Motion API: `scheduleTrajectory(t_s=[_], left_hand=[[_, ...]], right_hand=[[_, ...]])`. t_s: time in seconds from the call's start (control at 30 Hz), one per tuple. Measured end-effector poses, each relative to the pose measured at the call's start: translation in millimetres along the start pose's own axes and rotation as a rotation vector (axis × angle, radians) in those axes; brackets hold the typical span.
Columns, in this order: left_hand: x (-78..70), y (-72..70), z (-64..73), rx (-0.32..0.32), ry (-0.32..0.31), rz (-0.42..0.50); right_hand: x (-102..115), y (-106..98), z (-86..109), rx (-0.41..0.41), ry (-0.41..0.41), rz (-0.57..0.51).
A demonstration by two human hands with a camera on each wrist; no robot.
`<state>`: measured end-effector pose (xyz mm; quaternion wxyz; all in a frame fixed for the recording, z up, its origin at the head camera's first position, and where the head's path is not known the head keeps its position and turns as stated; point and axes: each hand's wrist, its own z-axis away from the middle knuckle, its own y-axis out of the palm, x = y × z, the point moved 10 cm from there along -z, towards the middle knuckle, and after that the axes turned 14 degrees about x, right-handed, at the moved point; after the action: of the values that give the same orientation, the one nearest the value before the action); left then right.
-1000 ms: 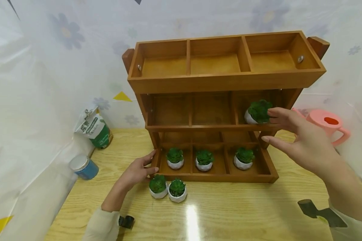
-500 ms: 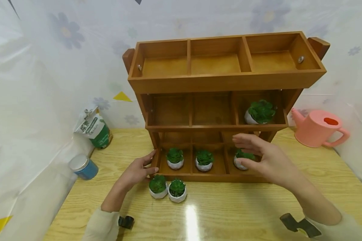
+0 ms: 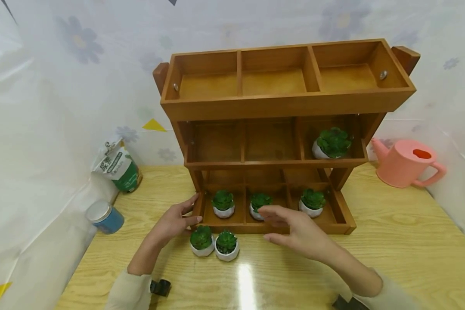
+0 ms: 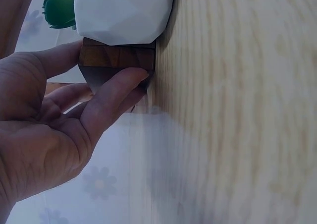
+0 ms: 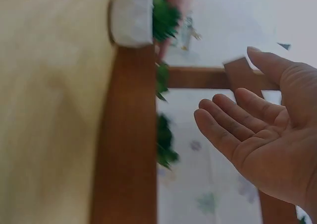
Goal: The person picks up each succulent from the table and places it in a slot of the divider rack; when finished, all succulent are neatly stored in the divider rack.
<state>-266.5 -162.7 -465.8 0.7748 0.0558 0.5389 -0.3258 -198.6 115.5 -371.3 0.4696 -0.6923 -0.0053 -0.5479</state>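
Observation:
My left hand (image 3: pixel 172 223) grips the lower left corner of a three-tier wooden shelf (image 3: pixel 286 106); in the left wrist view thumb and fingers pinch its wooden end (image 4: pixel 119 55). My right hand (image 3: pixel 302 232), fingers relaxed and holding nothing, hovers before the bottom tier and partly covers the middle potted succulent (image 3: pixel 260 201). Beside that one stand a left succulent (image 3: pixel 222 202) and a right succulent (image 3: pixel 312 201), each in its own compartment. Two more white-potted succulents, one (image 3: pixel 201 240) by my left thumb and one (image 3: pixel 226 244) beside it, stand on the table.
One succulent (image 3: pixel 333 143) sits in the middle tier's right compartment. A pink watering can (image 3: pixel 403 165) stands right of the shelf. To the left are a blue jar (image 3: pixel 107 219) with a pale lid and a clipped green-and-white bag (image 3: pixel 120 168). Floral sheeting (image 3: pixel 81 129) hangs behind.
My right hand has moved away from the middle-tier succulent, down and left to the front of the bottom tier. My left hand stays on the shelf corner.

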Motion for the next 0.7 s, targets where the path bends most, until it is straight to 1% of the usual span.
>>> scheduleTrajectory(t_s=[0.17,0.33,0.53,0.7], left_hand=[[1.2,-0.4,1.0,-0.003,0.003,0.006],[1.3,-0.6,0.9,-0.003,0.007,0.005],[0.9,-1.0,0.9,-0.007,0.008,0.006],[1.3,-0.3,1.5,-0.004,0.007,0.008]], right_hand=[[-0.6,33.6,-15.5,0.072,-0.036,-0.047],[-1.0,58.9,-27.5,0.131,-0.031,-0.058],[-1.5,73.8,-41.6,0.147,-0.031,-0.038],[-8.4,80.9,-50.5,0.157,0.015,-0.005]])
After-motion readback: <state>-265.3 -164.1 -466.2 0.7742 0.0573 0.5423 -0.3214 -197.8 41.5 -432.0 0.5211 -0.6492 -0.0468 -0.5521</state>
